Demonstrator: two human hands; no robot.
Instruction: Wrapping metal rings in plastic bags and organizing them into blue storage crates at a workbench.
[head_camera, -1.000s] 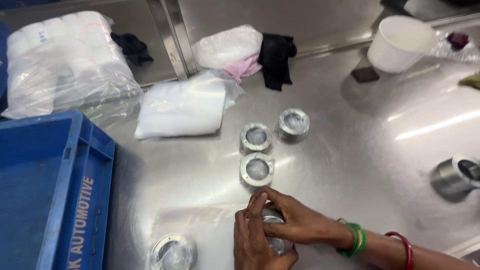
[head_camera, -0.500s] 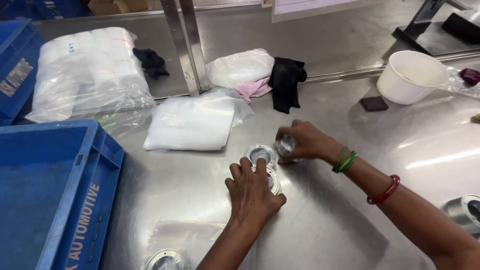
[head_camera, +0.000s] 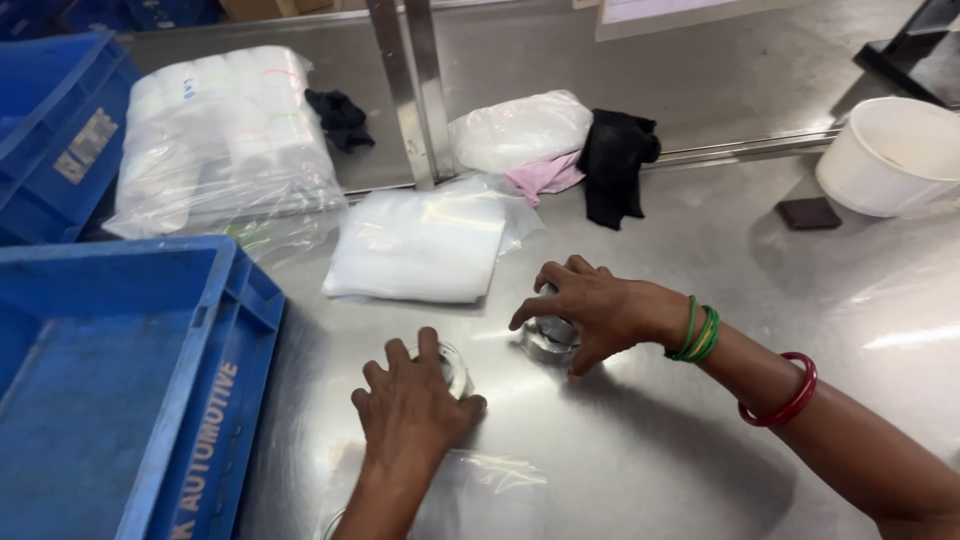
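1. The step in hand looks like gathering the round metal parts: the right hand (head_camera: 595, 308) has its fingers curled down around a metal cylinder (head_camera: 548, 338), which stands on the steel table (head_camera: 700, 440) just in front of the folded stack of clear plastic bags (head_camera: 420, 245)
2. The left hand (head_camera: 415, 405) lies palm down with fingers bent over a second round metal part (head_camera: 455, 365), nearer the person than the bag stack and to the cylinder's left; whether it truly grips the part I cannot tell
3. The next move likely calls for a firm lift of both pieces, since smooth metal on a slick table could slip
4. A loose clear bag (head_camera: 480, 490) lies flat, nearer still than the bag stack, partly under the left forearm
5. The blue crate (head_camera: 130, 380) sits left of the bag stack; the black cloth (head_camera: 615, 165) and white tub (head_camera: 890, 155) lie to its right, well apart from the hands
6. Nothing stands between the hands and the parts
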